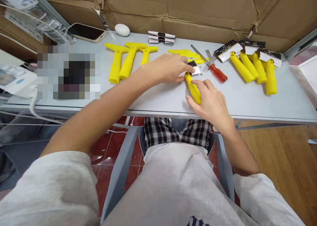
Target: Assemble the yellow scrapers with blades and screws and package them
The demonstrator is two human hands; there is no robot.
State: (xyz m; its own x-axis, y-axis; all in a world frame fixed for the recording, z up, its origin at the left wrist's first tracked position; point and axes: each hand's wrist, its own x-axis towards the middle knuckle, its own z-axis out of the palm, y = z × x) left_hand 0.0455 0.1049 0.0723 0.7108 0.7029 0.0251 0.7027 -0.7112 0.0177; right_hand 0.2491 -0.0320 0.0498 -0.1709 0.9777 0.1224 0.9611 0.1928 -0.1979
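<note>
A yellow T-shaped plastic handle [193, 91] lies tilted on the table in front of me, its head inside a black-and-white card sleeve [195, 69]. My left hand [170, 66] reaches over from the left, fingers closed on the card at the head end. Lower down, my right hand [211, 100] has its thumb and fingers curled around the handle's grip end. Just behind lie some yellow pieces [179, 51], partly hidden by my left hand. A red-handled screwdriver [218, 73] rests close to my right hand, its shaft crossing flat metal pieces [210, 59].
Three bare yellow handles [115, 66] lie at left; several carded ones [259, 67] lie at right. Folded cards [161, 37], a white oval object [122, 29] and a phone [87, 32] sit along the back by the cardboard wall [198, 11]. A blurred patch covers the table's left part.
</note>
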